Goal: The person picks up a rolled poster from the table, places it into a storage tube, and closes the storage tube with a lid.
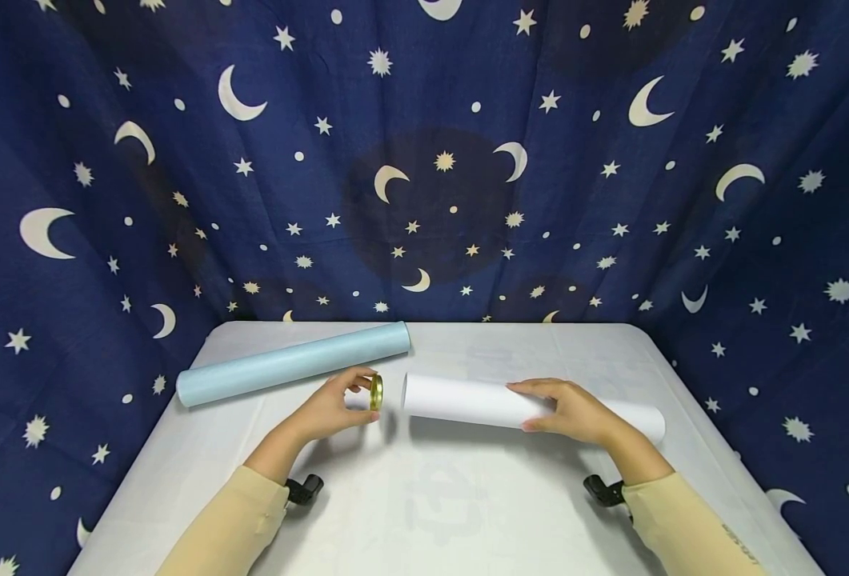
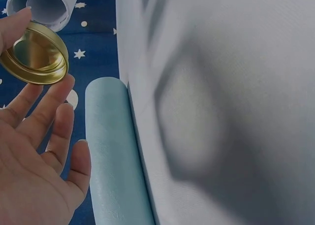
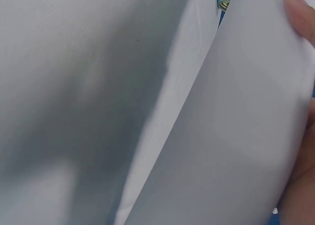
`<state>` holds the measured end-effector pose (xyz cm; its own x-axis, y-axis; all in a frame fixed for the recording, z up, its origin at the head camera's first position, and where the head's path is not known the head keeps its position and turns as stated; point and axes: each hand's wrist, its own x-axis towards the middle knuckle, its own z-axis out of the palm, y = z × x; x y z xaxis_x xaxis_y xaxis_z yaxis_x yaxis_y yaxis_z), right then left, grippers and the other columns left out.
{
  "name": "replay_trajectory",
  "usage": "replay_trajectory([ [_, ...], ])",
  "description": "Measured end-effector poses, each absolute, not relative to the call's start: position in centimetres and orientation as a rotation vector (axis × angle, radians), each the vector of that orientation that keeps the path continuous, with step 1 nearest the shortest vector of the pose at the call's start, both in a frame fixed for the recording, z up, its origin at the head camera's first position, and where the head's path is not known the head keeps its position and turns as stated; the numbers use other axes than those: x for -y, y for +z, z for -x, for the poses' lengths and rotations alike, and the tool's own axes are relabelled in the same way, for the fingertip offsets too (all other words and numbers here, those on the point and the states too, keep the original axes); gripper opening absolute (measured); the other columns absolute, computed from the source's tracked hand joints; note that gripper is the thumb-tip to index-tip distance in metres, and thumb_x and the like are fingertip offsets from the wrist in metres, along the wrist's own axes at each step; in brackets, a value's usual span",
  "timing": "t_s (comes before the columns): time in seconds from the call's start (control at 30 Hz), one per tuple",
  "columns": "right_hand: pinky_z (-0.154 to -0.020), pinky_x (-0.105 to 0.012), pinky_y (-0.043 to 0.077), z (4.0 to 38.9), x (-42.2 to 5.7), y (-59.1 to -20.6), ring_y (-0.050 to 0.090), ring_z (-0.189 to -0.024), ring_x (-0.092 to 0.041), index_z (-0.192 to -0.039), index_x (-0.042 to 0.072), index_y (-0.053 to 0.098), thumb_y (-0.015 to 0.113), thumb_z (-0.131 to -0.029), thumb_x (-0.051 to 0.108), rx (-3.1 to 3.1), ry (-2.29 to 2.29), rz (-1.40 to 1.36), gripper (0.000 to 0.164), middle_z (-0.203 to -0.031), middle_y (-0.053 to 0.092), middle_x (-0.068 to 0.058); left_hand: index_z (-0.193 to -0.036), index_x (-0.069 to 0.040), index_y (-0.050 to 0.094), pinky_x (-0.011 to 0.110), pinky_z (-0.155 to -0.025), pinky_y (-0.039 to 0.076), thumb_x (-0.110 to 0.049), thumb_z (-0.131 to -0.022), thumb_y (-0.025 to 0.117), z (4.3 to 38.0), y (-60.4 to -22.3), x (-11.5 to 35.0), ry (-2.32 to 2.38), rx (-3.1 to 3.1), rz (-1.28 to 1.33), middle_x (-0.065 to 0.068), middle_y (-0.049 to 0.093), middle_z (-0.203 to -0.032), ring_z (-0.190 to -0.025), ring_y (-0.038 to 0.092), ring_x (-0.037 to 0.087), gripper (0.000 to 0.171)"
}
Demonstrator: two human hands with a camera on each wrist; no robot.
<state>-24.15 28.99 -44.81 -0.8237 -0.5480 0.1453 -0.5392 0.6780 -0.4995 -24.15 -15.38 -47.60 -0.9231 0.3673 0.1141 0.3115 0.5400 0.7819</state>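
My left hand (image 1: pixel 329 410) pinches a shallow gold metal lid (image 1: pixel 376 393) between thumb and fingertips. In the left wrist view the round lid (image 2: pixel 38 55) tilts, its hollow side in sight, and the lower fingers are spread. My right hand (image 1: pixel 566 411) grips a white paper roll (image 1: pixel 460 400) from above, thumb on the near side and fingers over the far side. The roll's open end faces the lid across a short gap. In the right wrist view the white roll (image 3: pixel 226 121) fills much of the picture, with only part of the hand showing.
A light blue tube (image 1: pixel 294 365) lies slanted at the back left of the white-covered table (image 1: pixel 438 488). Behind and at both sides hangs a dark blue curtain (image 1: pixel 424 104) with moons and stars. Black wrist mounts (image 1: pixel 305 489) sit under both forearms.
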Motion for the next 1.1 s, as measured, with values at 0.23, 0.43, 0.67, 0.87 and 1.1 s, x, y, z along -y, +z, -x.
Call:
replay_trajectory([
  [0.23,-0.102,-0.049,0.046,24.2,-28.9,-44.8,0.056,-0.127,-0.025,-0.138,0.029,0.063,0.087,-0.076,0.038,-2.871,-0.846,0.939,0.067,-0.136,0.063,0.005,-0.140,-0.018,0.052,0.056,-0.104,0.040,-0.025,-0.081,0.085,24.0,-47.2,15.0,1.347,-2.661,-0.588,-0.005,0.063,-0.123,-0.123,0.055,0.033,0.068],
  [0.43,-0.102,-0.051,0.046,24.1,-28.8,-44.6,0.055,-0.128,-0.027,-0.138,0.028,0.063,0.089,-0.076,0.030,-2.872,-0.846,0.936,0.067,-0.136,0.062,0.004,-0.142,-0.018,0.051,0.053,-0.107,0.038,-0.029,-0.082,0.084,24.0,-46.9,14.8,1.346,-2.636,-0.592,-0.006,0.063,-0.124,-0.125,0.054,0.031,0.069],
  [0.67,-0.102,-0.050,0.046,24.2,-28.7,-44.6,0.055,-0.128,-0.026,-0.138,0.028,0.063,0.088,-0.076,0.031,-2.871,-0.830,0.939,0.067,-0.137,0.062,0.003,-0.142,-0.017,0.052,0.053,-0.107,0.038,-0.033,-0.081,0.084,24.2,-46.7,14.4,1.383,-2.608,-0.626,-0.006,0.064,-0.124,-0.125,0.055,0.032,0.070],
  [0.87,-0.103,-0.050,0.046,24.3,-28.6,-44.6,0.055,-0.128,-0.026,-0.138,0.029,0.063,0.086,-0.076,0.041,-2.858,-0.844,0.960,0.067,-0.136,0.062,0.004,-0.140,-0.020,0.052,0.053,-0.105,0.039,-0.035,-0.081,0.084,24.1,-46.4,14.1,1.382,-2.611,-0.629,-0.006,0.064,-0.124,-0.124,0.055,0.033,0.069],
  [1.1,-0.103,-0.050,0.046,24.4,-28.6,-44.8,0.055,-0.128,-0.026,-0.139,0.031,0.062,0.086,-0.077,0.042,-2.854,-0.847,0.963,0.067,-0.137,0.062,0.004,-0.140,-0.019,0.052,0.054,-0.103,0.040,-0.036,-0.081,0.084,24.1,-46.2,13.8,1.380,-2.603,-0.656,-0.005,0.065,-0.124,-0.122,0.056,0.030,0.069],
])
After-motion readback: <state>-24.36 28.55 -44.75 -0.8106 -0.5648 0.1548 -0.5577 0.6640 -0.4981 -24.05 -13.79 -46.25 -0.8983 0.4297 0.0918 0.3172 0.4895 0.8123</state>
